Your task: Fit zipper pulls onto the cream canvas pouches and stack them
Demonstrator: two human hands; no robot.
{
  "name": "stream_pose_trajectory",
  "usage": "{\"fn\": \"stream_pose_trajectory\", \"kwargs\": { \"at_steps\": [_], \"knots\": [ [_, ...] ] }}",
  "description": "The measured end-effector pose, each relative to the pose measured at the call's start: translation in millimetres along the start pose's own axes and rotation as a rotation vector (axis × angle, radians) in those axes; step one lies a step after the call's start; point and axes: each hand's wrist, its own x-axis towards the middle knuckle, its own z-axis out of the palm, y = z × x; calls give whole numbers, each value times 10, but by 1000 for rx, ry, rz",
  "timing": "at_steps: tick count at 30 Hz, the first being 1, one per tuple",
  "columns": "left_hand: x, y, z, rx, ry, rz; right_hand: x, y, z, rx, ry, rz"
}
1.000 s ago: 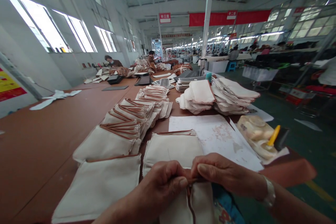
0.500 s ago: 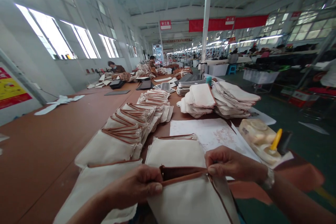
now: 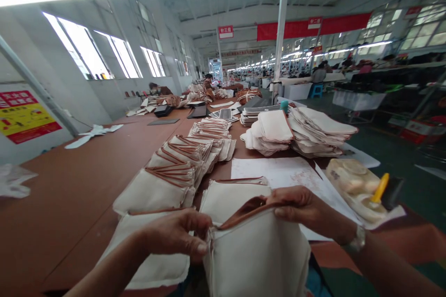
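Observation:
A cream fabric pouch [image 3: 258, 253] with brown trim along its mouth hangs upright between my hands at the table's front edge. My right hand [image 3: 304, 206] pinches the trimmed rim at the right, thumb on the near face and fingers over the back. My left hand [image 3: 179, 234] is closed at the pouch's upper left corner, thumb pointing right. The mouth gapes, showing brown lining. Behind it lies a stack of similar pouches [image 3: 230, 199]. Another cream pouch [image 3: 156, 264] lies under my left forearm.
Overlapping rows of trimmed pouches [image 3: 156, 190] run up the brown table [image 3: 90, 181]. Stacks of cream pieces [image 3: 320, 127] stand at the back right beyond white paper [image 3: 278, 169]. A plastic container [image 3: 351, 181] and a yellow-handled tool [image 3: 379, 188] sit at the right edge.
The pouch's right rim has risen, and its mouth now slants and gapes rather than being stretched nearly straight. My left hand has shifted to the corner. The whole view has swung slightly left.

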Motion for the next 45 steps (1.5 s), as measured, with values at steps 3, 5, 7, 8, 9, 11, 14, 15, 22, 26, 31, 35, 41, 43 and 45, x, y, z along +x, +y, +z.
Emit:
{"fn": "stream_pose_trajectory", "kwargs": {
  "at_steps": [3,5,7,8,9,11,14,15,22,26,31,35,41,43,45],
  "knots": [
    [-24,65,95,-74,88,91,3,12,-76,-55,-48,37],
    [19,222,246,-15,148,151,24,-95,6,-67,-91,42],
    [83,384,401,127,170,186,39,-273,142,-22,-118,29],
    [115,446,466,192,177,190,42,-365,213,15,-127,17],
    [142,488,519,236,184,191,40,-443,278,39,-139,8],
    [182,522,589,251,198,180,30,-523,383,90,-142,4],
    [209,505,635,135,186,150,5,-441,490,252,-126,44],
    [218,498,644,68,168,139,-2,-385,521,328,-127,59],
    [315,508,694,-172,195,112,-49,-191,692,502,-36,63],
    [344,493,714,-215,202,71,-93,-94,729,659,-16,126],
    [380,463,775,-163,280,85,-111,39,751,712,42,175],
    [391,477,808,-37,335,65,-85,-40,712,475,144,132],
    [434,411,825,146,386,112,-59,-199,708,319,97,100],
    [457,384,842,213,444,104,-57,-214,718,258,121,161],
    [473,379,864,265,490,100,-55,-217,724,180,155,198]
  ]
}}
